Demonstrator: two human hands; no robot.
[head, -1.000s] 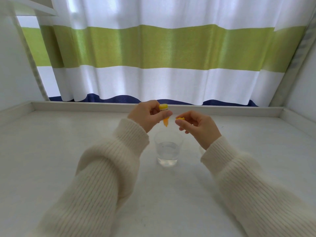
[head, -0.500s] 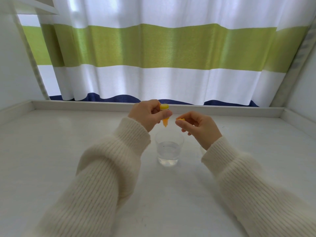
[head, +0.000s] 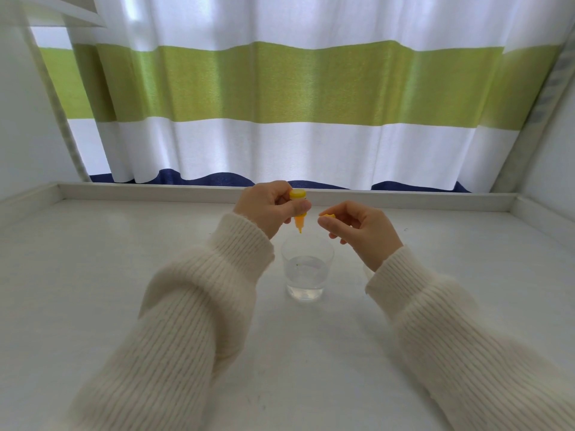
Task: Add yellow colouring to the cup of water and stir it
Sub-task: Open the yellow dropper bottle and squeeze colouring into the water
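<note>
- A white surface [head: 93, 290] with a raised rim along its back and sides carries a clear cup [head: 306, 269], about half full of water that looks almost colourless, with a tiny yellow speck near the waterline on its left.
- Behind the back rim hangs a curtain [head: 295, 88] banded white, green, white and dark blue; pale walls close in on both sides.
- Nothing lies between the two hands and the cup; the space above its mouth is open.
- The left hand [head: 267, 209] is clamped on a small yellow colouring bottle [head: 299, 213], thumb across the front and fingers curled behind, so that much of its body is hidden.
- The bottle is upside down, its flat base upward and its pointed nozzle aimed down, just above the far left part of the cup's rim without touching it.
- The right hand [head: 361, 227] hovers to the right of the bottle, apart from it, with thumb and forefinger pinched on a small yellow cap [head: 328, 216]; the other fingers are curled loosely.
- Both forearms, in cream ribbed sleeves [head: 174, 321], reach in from the near corners and flank the cup.
</note>
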